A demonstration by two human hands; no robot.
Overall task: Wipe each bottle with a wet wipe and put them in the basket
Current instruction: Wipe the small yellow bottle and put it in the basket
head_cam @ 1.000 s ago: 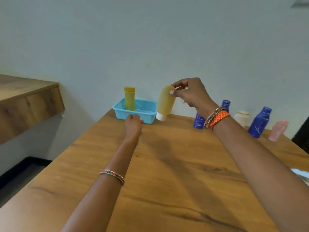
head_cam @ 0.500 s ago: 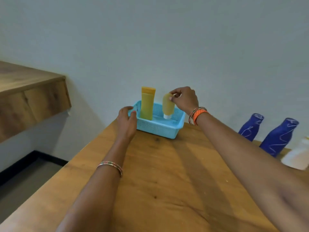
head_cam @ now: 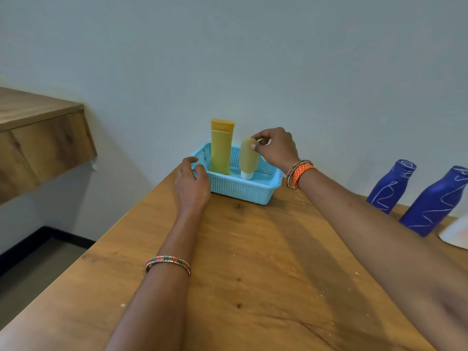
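On the table (head_cam: 253, 262), right hand (head_cam: 277, 148) pinches basketed tube (head_cam: 248, 157).

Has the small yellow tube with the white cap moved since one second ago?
Yes. The small yellow tube went from outside the blue plastic basket down into it, beside the tall yellow bottle.

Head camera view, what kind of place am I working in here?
Probably a plain room at home or in an office, not a workshop: a bare painted wall, a wooden table pushed against it, and a wooden shelf fixed to the wall on the left.
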